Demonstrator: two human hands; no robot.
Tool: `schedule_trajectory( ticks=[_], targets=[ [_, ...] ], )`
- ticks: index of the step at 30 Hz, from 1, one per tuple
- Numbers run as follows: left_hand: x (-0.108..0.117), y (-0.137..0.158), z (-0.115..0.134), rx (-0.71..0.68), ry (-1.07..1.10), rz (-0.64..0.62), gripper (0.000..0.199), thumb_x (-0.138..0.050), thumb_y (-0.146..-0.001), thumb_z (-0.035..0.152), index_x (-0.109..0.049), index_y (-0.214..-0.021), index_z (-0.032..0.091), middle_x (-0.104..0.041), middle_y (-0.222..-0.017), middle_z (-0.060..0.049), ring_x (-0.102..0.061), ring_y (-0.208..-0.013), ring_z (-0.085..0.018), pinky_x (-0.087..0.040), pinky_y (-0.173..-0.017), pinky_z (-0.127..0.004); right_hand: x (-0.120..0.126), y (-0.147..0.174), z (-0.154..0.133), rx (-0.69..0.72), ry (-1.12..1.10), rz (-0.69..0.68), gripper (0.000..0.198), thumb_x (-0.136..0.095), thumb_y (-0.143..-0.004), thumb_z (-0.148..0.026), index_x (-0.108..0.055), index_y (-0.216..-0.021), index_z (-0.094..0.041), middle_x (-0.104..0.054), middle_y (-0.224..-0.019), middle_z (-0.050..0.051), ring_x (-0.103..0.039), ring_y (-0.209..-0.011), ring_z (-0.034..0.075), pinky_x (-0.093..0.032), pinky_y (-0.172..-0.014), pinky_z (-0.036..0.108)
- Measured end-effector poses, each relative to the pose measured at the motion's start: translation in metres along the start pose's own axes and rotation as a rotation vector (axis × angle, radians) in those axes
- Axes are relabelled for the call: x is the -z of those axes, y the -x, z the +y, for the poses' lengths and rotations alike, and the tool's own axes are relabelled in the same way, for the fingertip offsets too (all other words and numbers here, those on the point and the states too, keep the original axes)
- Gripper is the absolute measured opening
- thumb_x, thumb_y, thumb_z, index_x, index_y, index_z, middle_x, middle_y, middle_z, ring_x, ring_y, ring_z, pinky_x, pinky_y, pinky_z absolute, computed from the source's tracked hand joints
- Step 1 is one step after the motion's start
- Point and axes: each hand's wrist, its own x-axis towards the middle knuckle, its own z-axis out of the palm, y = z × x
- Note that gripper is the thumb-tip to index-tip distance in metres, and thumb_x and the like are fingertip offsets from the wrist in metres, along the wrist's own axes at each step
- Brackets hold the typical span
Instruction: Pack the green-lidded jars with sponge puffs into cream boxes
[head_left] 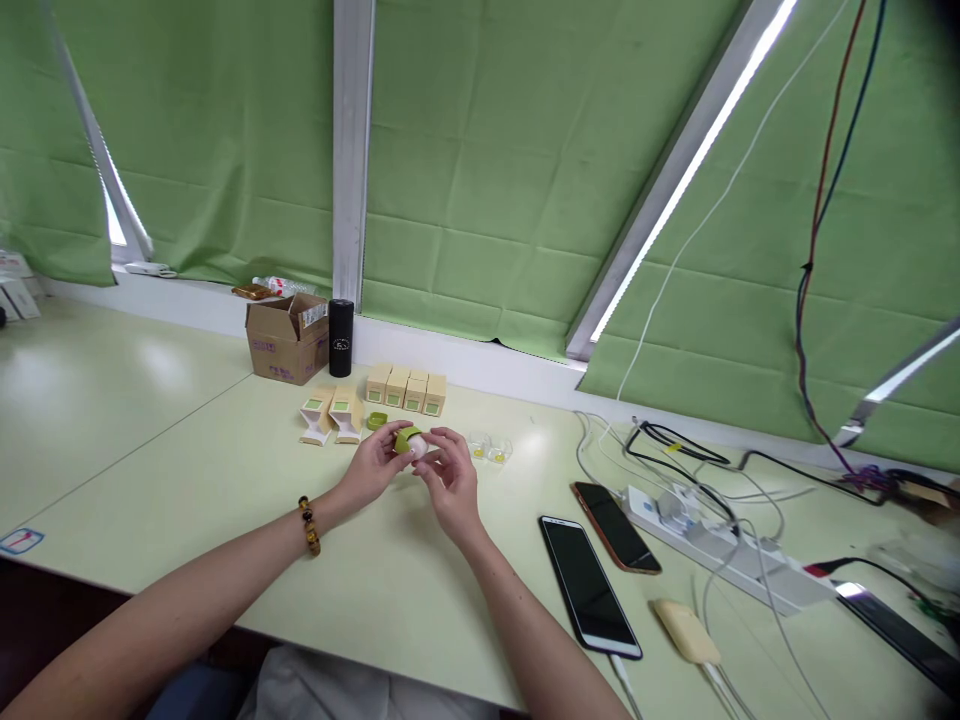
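Green holder (405,438) and white round piece (418,447) (fine detail too small to tell): together above table (405,580), between our hands | left hand (373,467): we gripped the holder | right hand (452,482): fingertips at the piece, grip we could not tell | small green container (376,421): just beyond

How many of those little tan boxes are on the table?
6. Four boxes line up in a row at the back; two open boxes sit left of them, nearer the camera. More could be hidden behind.
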Motion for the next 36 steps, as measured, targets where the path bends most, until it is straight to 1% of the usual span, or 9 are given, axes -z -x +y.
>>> schedule_trajectory(
  ticks=[2,4,7,10,17,23,26,29,36],
  targets=[
    [0.001,-0.001,0.001,0.004,0.018,-0.008,0.054,-0.074,-0.087,0.045,-0.057,-0.131,0.018,-0.067,-0.115,-0.011,-0.065,-0.107,-0.024,-0.06,-0.084,-0.036,0.002,0.002,0.002,0.077,0.152,-0.016,0.034,-0.066,-0.091,-0.027,-0.065,-0.125,-0.027,-0.051,-0.138,0.012,-0.068,-0.075,0.013,-0.064,-0.075,0.038],
    [0.0,-0.001,0.002,-0.007,0.019,-0.025,0.053,-0.075,-0.086,0.046,-0.06,-0.128,0.018,-0.067,-0.118,-0.013,-0.065,-0.112,-0.026,-0.059,-0.089,-0.038,0.003,0.003,0.005,0.141,0.289,-0.014,0.038,-0.064,-0.092,-0.023,-0.063,-0.129,-0.028,-0.054,-0.137,0.012,-0.069,-0.077,0.015,-0.064,-0.07,0.036],
    [-0.003,0.0,0.003,-0.039,0.028,-0.079,0.051,-0.075,-0.087,0.046,-0.063,-0.127,0.017,-0.067,-0.124,-0.015,-0.063,-0.118,-0.028,-0.055,-0.101,-0.044,0.004,0.004,0.011,0.238,0.402,-0.017,0.038,-0.059,-0.094,-0.02,-0.062,-0.131,-0.028,-0.059,-0.133,0.012,-0.07,-0.096,0.02,-0.064,-0.068,0.032],
    [-0.005,0.001,0.003,-0.05,0.043,-0.119,0.05,-0.072,-0.089,0.046,-0.063,-0.13,0.018,-0.068,-0.124,-0.014,-0.064,-0.117,-0.027,-0.054,-0.103,-0.044,0.005,0.004,0.017,0.317,0.455,-0.023,0.039,-0.054,-0.096,-0.017,-0.062,-0.133,-0.028,-0.06,-0.131,0.012,-0.067,-0.112,0.023,-0.065,-0.071,0.031],
    [-0.004,0.004,0.004,-0.045,0.022,-0.134,0.048,-0.065,-0.094,0.046,-0.061,-0.134,0.02,-0.069,-0.11,-0.011,-0.066,-0.1,-0.023,-0.058,-0.092,-0.04,0.008,0.005,0.021,0.414,0.671,-0.059,0.041,-0.05,-0.099,-0.017,-0.06,-0.137,-0.028,-0.063,-0.129,0.013,-0.071,-0.097,0.022,-0.061,-0.073,0.034],
    [-0.007,0.005,0.007,-0.035,0.044,-0.117,0.051,-0.066,-0.093,0.048,-0.061,-0.135,0.02,-0.07,-0.11,-0.011,-0.066,-0.102,-0.024,-0.057,-0.092,-0.039,0.009,0.005,0.019,0.447,0.748,-0.032,0.038,-0.051,-0.099,-0.02,-0.062,-0.135,-0.029,-0.067,-0.126,0.013,-0.071,-0.091,0.022,-0.057,-0.07,0.032],
    [-0.007,0.005,0.006,0.014,0.076,-0.145,0.052,-0.066,-0.093,0.049,-0.06,-0.136,0.02,-0.069,-0.118,-0.012,-0.065,-0.109,-0.026,-0.056,-0.092,-0.039,0.009,0.005,0.019,0.456,0.766,-0.01,0.038,-0.051,-0.099,-0.02,-0.064,-0.134,-0.029,-0.068,-0.124,0.013,-0.071,-0.091,0.022,-0.056,-0.07,0.032],
    [-0.007,0.004,0.006,0.044,0.106,-0.164,0.053,-0.067,-0.092,0.049,-0.06,-0.136,0.019,-0.069,-0.116,-0.012,-0.065,-0.106,-0.025,-0.055,-0.089,-0.038,0.009,0.005,0.02,0.466,0.77,-0.017,0.038,-0.051,-0.1,-0.021,-0.064,-0.135,-0.028,-0.069,-0.123,0.013,-0.072,-0.091,0.022,-0.056,-0.07,0.031],
    [-0.01,0.004,0.009,0.009,0.076,-0.079,0.05,-0.071,-0.089,0.046,-0.063,-0.13,0.018,-0.07,-0.115,-0.012,-0.065,-0.108,-0.025,-0.055,-0.095,-0.04,0.005,0.007,0.016,0.505,0.774,-0.007,0.037,-0.05,-0.101,-0.021,-0.064,-0.135,-0.026,-0.07,-0.121,0.016,-0.072,-0.102,0.027,-0.06,-0.074,0.036]
  ],
)
